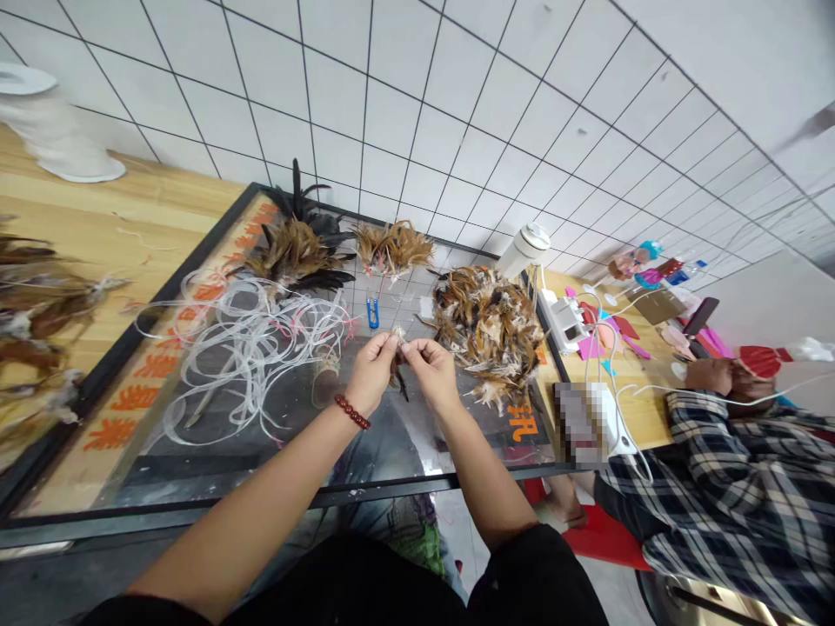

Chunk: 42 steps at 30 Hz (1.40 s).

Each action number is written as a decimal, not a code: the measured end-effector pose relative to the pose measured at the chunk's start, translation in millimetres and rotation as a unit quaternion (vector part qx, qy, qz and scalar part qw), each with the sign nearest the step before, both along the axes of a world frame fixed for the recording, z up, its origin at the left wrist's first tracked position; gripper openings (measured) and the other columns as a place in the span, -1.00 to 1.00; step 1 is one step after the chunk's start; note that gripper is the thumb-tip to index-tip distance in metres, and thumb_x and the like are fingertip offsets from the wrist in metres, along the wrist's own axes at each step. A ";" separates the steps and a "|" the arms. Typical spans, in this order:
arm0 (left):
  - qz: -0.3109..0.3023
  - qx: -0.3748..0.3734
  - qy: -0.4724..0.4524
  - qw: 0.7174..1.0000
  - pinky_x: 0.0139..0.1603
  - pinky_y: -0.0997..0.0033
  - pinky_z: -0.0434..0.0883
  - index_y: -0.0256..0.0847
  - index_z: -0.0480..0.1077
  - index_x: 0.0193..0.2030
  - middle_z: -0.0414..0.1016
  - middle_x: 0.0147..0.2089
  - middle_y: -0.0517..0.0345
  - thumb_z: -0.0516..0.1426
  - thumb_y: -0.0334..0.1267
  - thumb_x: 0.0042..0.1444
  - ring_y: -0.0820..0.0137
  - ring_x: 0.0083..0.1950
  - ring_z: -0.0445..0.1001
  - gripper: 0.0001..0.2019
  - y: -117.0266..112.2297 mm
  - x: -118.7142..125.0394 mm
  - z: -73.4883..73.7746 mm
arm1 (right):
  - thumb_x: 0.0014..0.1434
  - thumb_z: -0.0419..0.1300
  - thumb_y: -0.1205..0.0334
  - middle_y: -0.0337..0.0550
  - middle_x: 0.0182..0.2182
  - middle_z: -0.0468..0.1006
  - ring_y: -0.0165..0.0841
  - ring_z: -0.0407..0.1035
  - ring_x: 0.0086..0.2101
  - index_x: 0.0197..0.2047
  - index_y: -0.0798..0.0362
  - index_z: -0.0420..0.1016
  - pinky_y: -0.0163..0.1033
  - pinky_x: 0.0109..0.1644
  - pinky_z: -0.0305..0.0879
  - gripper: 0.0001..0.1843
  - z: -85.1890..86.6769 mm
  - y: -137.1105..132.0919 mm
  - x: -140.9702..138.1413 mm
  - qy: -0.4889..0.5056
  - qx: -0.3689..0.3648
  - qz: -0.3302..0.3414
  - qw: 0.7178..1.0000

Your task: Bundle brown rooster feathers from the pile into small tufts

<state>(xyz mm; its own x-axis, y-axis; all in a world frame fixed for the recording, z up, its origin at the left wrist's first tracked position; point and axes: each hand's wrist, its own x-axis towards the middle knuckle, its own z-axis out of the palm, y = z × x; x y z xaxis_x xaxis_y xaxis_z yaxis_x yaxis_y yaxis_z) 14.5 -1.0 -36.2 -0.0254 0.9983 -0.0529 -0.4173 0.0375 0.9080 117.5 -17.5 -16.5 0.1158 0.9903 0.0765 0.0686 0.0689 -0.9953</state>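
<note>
My left hand (371, 374), with a dark red bead bracelet (352, 412) at the wrist, pinches the pale base of a small feather (399, 382). My right hand (430, 372) meets it, thumb and forefinger closed at the same spot. The feather's dark tip hangs down between my hands; whether it is one feather or a few I cannot tell. Just beyond my fingers lie blue thread snips (372, 313). To the right is a large heap of brown feathers (490, 330). Left of my hands sprawl loose coils of clear plastic strip (241, 356).
Black-and-brown feathers (293, 248) and a brown feather bundle (396, 247) lie at the back. A white bottle (525, 248) stands by the tiled wall. Cables and a power strip (619, 426) lie to the right, near a person in a plaid shirt (731, 469). A white spool (58, 130) is far left.
</note>
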 end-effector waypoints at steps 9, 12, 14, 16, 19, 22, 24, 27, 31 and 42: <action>-0.004 -0.069 -0.112 0.991 -0.28 0.48 0.36 -0.27 0.42 -0.41 0.45 -0.43 0.20 0.32 -0.03 -0.18 0.49 -0.38 0.41 -0.65 1.8 2.5 6.7 | 0.17 0.12 0.01 -0.20 -0.42 0.51 -0.42 0.34 -0.40 -0.33 0.05 0.53 -0.32 -0.27 0.23 -0.70 2.4 3.3 14.8 -0.255 0.029 0.029 0.966; -0.008 -0.094 -0.155 0.983 -0.43 0.49 0.35 -0.25 0.32 -0.44 0.37 -0.51 0.26 0.28 -0.03 -0.10 0.53 -0.51 0.35 -0.67 1.5 -0.1 13.3 | 0.27 0.03 0.16 -0.06 -0.22 0.53 -0.32 0.37 -0.20 -0.19 0.03 0.54 -0.24 -0.10 0.20 -0.73 16.4 20.7 26.1 -0.529 0.033 -0.027 0.848; -0.011 -0.098 -0.165 0.981 -0.53 0.55 0.29 -0.24 0.27 -0.46 0.25 -0.59 0.33 0.25 -0.06 -0.03 0.58 -0.60 0.25 -0.69 1.8 -2.0 16.8 | 0.25 0.02 0.24 0.06 -0.17 0.50 -0.22 0.35 -0.12 -0.16 0.09 0.52 -0.16 -0.06 0.17 -0.74 23.2 37.7 30.0 -0.653 0.013 -0.050 0.755; -0.006 -0.100 -0.167 0.981 -0.59 0.58 0.23 -0.24 0.26 -0.46 0.17 -0.63 0.37 0.22 -0.09 0.02 0.62 -0.64 0.16 -0.71 2.7 -3.4 18.6 | 0.24 0.01 0.33 0.14 -0.15 0.48 -0.16 0.32 -0.08 -0.18 0.15 0.51 -0.10 -0.04 0.16 -0.74 25.5 53.9 30.9 -0.710 0.006 -0.033 0.704; -0.002 -0.103 -0.170 0.980 -0.59 0.59 0.22 -0.24 0.24 -0.46 0.16 -0.63 0.38 0.22 -0.09 0.02 0.62 -0.65 0.14 -0.70 4.2 -4.3 18.4 | 0.21 0.02 0.35 0.12 -0.17 0.49 -0.19 0.34 -0.10 -0.24 0.16 0.50 -0.12 -0.04 0.17 -0.77 24.5 68.1 32.0 -0.675 0.017 -0.010 0.737; -0.012 -0.103 -0.177 0.979 -0.59 0.58 0.23 -0.24 0.24 -0.47 0.17 -0.63 0.38 0.23 -0.08 0.00 0.61 -0.64 0.15 -0.69 5.0 -4.3 17.1 | 0.23 0.02 0.23 -0.06 -0.29 0.51 -0.33 0.38 -0.26 -0.24 0.10 0.45 -0.24 -0.14 0.23 -0.79 25.2 67.4 36.7 -0.460 0.043 -0.066 0.885; -0.025 -0.103 -0.183 0.977 -0.59 0.58 0.24 -0.24 0.25 -0.46 0.17 -0.63 0.37 0.24 -0.09 0.00 0.61 -0.64 0.16 -0.69 5.0 -4.3 16.6 | 0.22 0.02 0.12 -0.20 -0.44 0.47 -0.42 0.34 -0.42 -0.27 0.07 0.41 -0.32 -0.30 0.24 -0.77 27.2 61.4 39.4 -0.237 0.039 -0.077 0.968; -0.036 -0.107 -0.189 0.975 -0.59 0.58 0.24 -0.25 0.25 -0.46 0.19 -0.62 0.36 0.25 -0.09 -0.01 0.61 -0.63 0.17 -0.69 4.4 -4.9 16.9 | 0.11 0.16 0.03 -0.27 -0.49 0.45 -0.52 0.28 -0.54 -0.37 0.05 0.36 -0.39 -0.45 0.19 -0.75 30.7 50.6 38.3 0.042 0.012 -0.036 0.998; -0.045 -0.110 -0.198 0.973 -0.56 0.57 0.26 -0.25 0.26 -0.45 0.22 -0.60 0.33 0.24 -0.09 0.01 0.60 -0.61 0.20 -0.70 3.6 -6.3 18.8 | 0.02 0.27 0.06 -0.20 -0.29 0.55 -0.49 0.39 -0.42 -0.35 0.01 0.31 -0.38 -0.38 0.28 -0.74 34.4 38.3 35.4 0.207 0.038 -0.043 0.977; 0.013 -0.157 -0.233 0.960 -0.59 0.61 0.19 -0.26 0.22 -0.46 0.16 -0.62 0.34 0.04 -0.30 0.21 0.62 -0.64 0.14 -0.79 6.5 -10.7 26.7 | 0.07 0.24 0.05 -0.15 -0.35 0.53 -0.43 0.34 -0.44 -0.40 0.09 0.46 -0.32 -0.36 0.24 -0.75 27.9 -33.2 113.1 -0.170 -0.020 0.024 0.985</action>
